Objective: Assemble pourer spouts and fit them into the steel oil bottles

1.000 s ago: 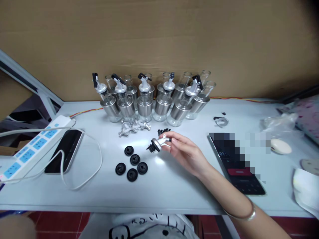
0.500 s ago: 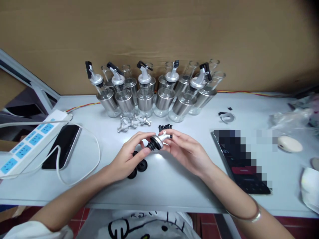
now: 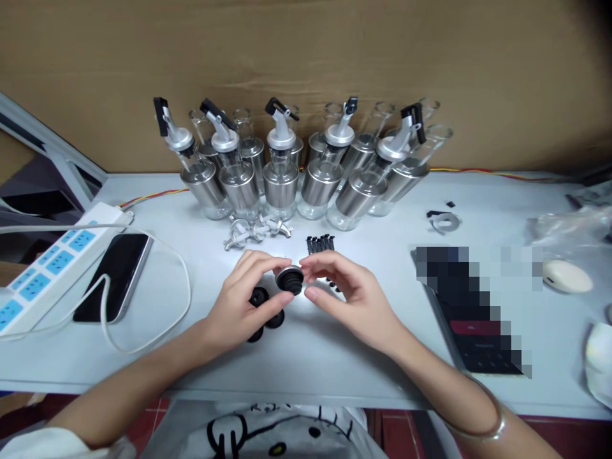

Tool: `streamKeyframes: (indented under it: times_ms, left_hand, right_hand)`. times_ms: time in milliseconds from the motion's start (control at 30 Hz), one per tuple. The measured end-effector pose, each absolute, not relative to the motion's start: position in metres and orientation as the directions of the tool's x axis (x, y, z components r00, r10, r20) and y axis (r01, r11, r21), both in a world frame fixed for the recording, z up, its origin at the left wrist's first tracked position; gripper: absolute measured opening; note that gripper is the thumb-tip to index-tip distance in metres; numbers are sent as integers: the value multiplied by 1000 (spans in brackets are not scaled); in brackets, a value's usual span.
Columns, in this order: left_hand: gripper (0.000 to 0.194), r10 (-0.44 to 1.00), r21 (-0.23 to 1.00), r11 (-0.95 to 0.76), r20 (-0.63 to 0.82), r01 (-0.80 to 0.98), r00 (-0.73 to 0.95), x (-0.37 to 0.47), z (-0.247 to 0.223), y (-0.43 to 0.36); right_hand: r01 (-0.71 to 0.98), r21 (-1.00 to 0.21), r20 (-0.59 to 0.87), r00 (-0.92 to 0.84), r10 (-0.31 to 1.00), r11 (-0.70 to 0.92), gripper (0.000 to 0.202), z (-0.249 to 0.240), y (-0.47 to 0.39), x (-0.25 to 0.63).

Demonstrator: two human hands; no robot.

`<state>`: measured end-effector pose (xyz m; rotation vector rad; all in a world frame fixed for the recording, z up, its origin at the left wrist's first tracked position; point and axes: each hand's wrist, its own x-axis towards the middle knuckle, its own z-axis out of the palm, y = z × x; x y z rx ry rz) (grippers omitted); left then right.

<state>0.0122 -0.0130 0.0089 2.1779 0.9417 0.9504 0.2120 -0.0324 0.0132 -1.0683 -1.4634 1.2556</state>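
Between the thumb and fingers of my left hand (image 3: 246,290) is a bottle pourer (image 3: 291,280), its black ribbed stopper facing me and its silver rim on the far side. The spout is hidden behind it. My right hand (image 3: 351,296) curves close beside the pourer, thumb and fingers apart; whether a fingertip touches the rim, I cannot tell. Several black ribbed stoppers (image 3: 274,319) lie by my left hand. Beyond the hands are a cluster of silver spout parts (image 3: 258,229) and a row of small black levers (image 3: 320,243). Small dark pieces show partly behind my right fingers.
Glass bottles with steel sleeves (image 3: 280,185) line the back, the front ones fitted with pourers. On the left are a power strip (image 3: 57,261), a phone (image 3: 115,277) and a looped white cable. A partly pixelated tablet (image 3: 471,325) and a white oval object (image 3: 567,276) lie right.
The pourer has been turned so its ribbed stopper faces me and its spout is out of sight. My right fingers have come off the spout and spread apart. The view has shifted slightly.
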Motion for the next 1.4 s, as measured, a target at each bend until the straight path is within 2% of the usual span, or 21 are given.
streamKeyframes:
  times_ms: [267, 400, 600, 767, 1033, 1233, 1400]
  left_hand:
    - [31, 751, 692, -632, 435, 349, 496, 16, 5, -17]
    - [24, 738, 650, -663, 482, 371, 473, 17, 0, -17]
    - [28, 718, 592, -672, 376, 444, 586, 18, 1, -17]
    - [23, 712, 572, -663, 285, 482, 641, 18, 5, -19]
    - [19, 734, 627, -615, 233, 478, 638, 18, 6, -17]
    - [19, 715, 614, -633, 231, 472, 659, 19, 7, -16]
    - [13, 724, 608, -636, 258, 475, 639, 20, 7, -16]
  right_hand:
    - [138, -981, 97, -245, 965, 134, 25, 10, -33, 212]
    - [158, -971, 130, -275, 953, 178, 26, 11, -32, 213]
    - [172, -956, 166, -353, 921, 238, 32, 15, -32, 216]
    - [224, -940, 192, -283, 940, 259, 30, 12, -34, 215]
    - [288, -909, 209, -312, 927, 301, 27, 12, -33, 209]
    - [312, -922, 82, -418, 905, 228, 35, 14, -37, 209]
    - [333, -915, 57, -451, 891, 227, 36, 11, -39, 207]
